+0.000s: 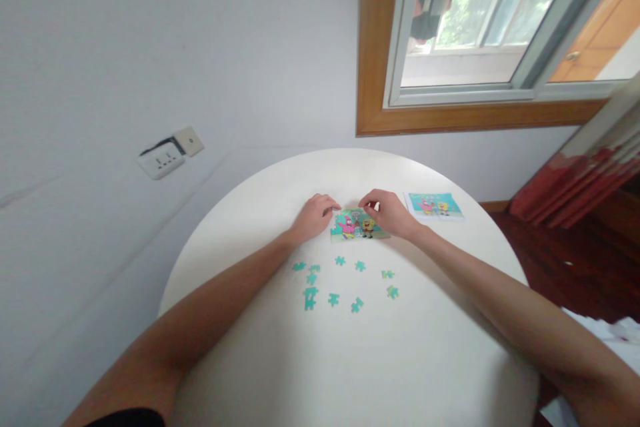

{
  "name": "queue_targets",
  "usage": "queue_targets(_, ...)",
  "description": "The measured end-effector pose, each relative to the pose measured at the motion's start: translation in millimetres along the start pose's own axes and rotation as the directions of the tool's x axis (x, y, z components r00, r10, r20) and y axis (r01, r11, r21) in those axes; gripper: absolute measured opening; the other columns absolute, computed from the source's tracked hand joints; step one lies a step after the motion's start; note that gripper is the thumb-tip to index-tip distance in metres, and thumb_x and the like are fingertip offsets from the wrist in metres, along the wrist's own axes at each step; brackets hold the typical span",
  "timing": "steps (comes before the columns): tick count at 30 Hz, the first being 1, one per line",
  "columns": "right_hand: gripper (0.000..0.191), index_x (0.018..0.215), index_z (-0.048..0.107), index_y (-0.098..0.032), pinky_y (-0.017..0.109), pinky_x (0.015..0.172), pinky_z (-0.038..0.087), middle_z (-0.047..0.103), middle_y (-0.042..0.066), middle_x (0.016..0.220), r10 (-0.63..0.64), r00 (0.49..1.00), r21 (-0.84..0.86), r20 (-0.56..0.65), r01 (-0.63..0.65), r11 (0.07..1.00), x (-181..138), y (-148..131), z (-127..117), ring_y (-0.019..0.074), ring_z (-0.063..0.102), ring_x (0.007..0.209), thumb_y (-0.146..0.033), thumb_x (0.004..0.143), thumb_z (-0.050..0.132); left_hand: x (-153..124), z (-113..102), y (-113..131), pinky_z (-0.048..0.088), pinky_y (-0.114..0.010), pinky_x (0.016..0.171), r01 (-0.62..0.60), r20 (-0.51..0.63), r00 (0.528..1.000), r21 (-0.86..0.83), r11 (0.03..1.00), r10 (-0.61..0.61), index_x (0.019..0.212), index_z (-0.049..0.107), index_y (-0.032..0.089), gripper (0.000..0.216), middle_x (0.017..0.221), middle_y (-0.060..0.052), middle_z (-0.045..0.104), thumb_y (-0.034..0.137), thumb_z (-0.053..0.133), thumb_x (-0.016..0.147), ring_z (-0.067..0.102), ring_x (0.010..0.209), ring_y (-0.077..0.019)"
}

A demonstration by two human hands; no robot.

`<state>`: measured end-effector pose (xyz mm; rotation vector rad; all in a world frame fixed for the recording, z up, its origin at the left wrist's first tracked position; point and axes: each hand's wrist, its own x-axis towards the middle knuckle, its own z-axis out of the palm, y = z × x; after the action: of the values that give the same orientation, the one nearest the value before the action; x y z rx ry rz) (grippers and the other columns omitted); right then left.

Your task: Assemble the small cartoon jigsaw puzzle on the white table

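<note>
A round white table (360, 367) carries everything. Near its far right edge lies a flat turquoise card printed with pink and yellow cartoon figures (434, 205). Left of that, centred toward the far edge, is a thin rectangular puzzle in turquoise, pink and yellow (349, 227), lying flat and mostly assembled. The left hand (315, 213) is at the puzzle's far left corner, fingers bent with a narrow gap to the thumb. The right hand (390, 210) pinches thumb and forefinger close at the far edge; whether a piece is between them, I cannot tell. Smallest are the loose turquoise puzzle pieces (333, 299), scattered between the puzzle and the table's near edge.

The step looks like fitting along the far edge, which calls for lining up tabs and pressing flat. Pale lettering tops the card, too small to read.
</note>
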<state>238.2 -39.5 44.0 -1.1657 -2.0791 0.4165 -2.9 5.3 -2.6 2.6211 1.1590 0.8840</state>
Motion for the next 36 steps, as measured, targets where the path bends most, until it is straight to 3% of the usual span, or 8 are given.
queue_targets(4,0.019,0.084,0.073,-0.017,0.024,0.069,0.043,0.071,0.003,0.082,-0.056,0.983,0.044,0.176,0.049,0.998,-11,-43,-24,0.0131,0.060,0.071,-0.004,0.080,0.059,0,1,0,0.047,-0.037,0.094,0.000,0.005,1.000,0.001,1.000,0.000,0.096,0.074,0.021,0.033,0.100,-0.002,0.072,0.006,0.048,0.084,0.060,0.097,-0.0201)
queue_targets(7,0.016,0.082,0.072,-0.017,0.025,0.070,0.042,0.071,0.003,0.083,-0.096,0.930,0.002,0.355,0.102,0.995,-31,-62,-36,0.0136,0.060,0.073,-0.006,0.082,0.061,0,2,-2,0.047,-0.037,0.094,-0.005,0.005,1.000,-0.001,1.000,0.005,0.095,0.074,0.021,0.033,0.100,-0.002,0.072,0.005,0.047,0.084,0.061,0.097,-0.0201)
queue_targets(12,0.014,0.090,0.073,-0.019,0.025,0.069,0.040,0.070,0.005,0.093,-0.036,0.777,-0.058,0.629,0.093,0.994,-77,-57,-50,0.0152,0.062,0.080,-0.011,0.083,0.065,2,3,-1,0.047,-0.038,0.093,-0.014,0.007,1.000,0.003,1.000,0.014,0.095,0.074,0.019,0.033,0.099,-0.003,0.073,0.005,0.046,0.084,0.060,0.096,-0.0202)
queue_targets(16,0.006,0.086,0.070,-0.020,0.027,0.073,0.041,0.067,0.004,0.092,-0.032,0.736,-0.067,0.676,0.104,0.992,-99,-47,-53,0.0170,0.062,0.085,-0.015,0.085,0.067,3,2,2,0.048,-0.038,0.094,0.000,0.024,1.000,0.011,1.000,0.000,0.094,0.075,0.019,0.034,0.099,-0.004,0.073,0.006,0.046,0.084,0.060,0.097,-0.0202)
queue_targets(24,0.014,0.082,0.062,-0.021,0.028,0.074,0.041,0.064,0.006,0.095,-0.052,0.746,-0.083,0.664,0.143,0.986,-108,-44,-41,0.0199,0.059,0.091,-0.009,0.077,0.068,3,2,3,0.048,-0.037,0.094,0.014,0.013,1.000,0.003,1.000,-0.014,0.094,0.075,0.020,0.035,0.099,-0.003,0.073,0.005,0.046,0.083,0.060,0.097,-0.0198)
queue_targets(29,0.015,0.078,0.063,-0.020,0.023,0.062,0.038,0.064,0.000,0.076,-0.052,0.743,0.040,0.667,0.034,0.999,-100,-48,-44,0.0128,0.056,0.067,-0.005,0.078,0.060,4,2,1,0.047,-0.037,0.094,0.038,-0.015,0.999,0.018,0.999,-0.038,0.094,0.075,0.020,0.033,0.100,-0.003,0.073,0.006,0.047,0.083,0.061,0.096,-0.0200)
queue_targets(33,0.008,0.076,0.066,-0.018,0.023,0.060,0.040,0.064,0.000,0.070,-0.026,0.902,0.195,0.430,-0.065,0.979,-59,-34,-35,0.0118,0.054,0.064,-0.014,0.080,0.061,4,2,-1,0.047,-0.037,0.096,0.088,-0.061,0.994,0.036,0.996,-0.085,0.094,0.074,0.019,0.033,0.099,-0.003,0.073,0.006,0.047,0.082,0.061,0.097,-0.0202)
queue_targets(36,0.009,0.074,0.068,-0.015,0.024,0.061,0.042,0.065,0.001,0.068,0.025,0.967,0.247,0.252,-0.089,0.965,-13,-12,-14,0.0125,0.055,0.064,-0.018,0.078,0.061,4,1,-1,0.048,-0.037,0.094,0.135,-0.087,0.988,0.044,0.990,-0.131,0.093,0.074,0.019,0.033,0.098,-0.003,0.073,0.004,0.047,0.081,0.061,0.097,-0.0204)
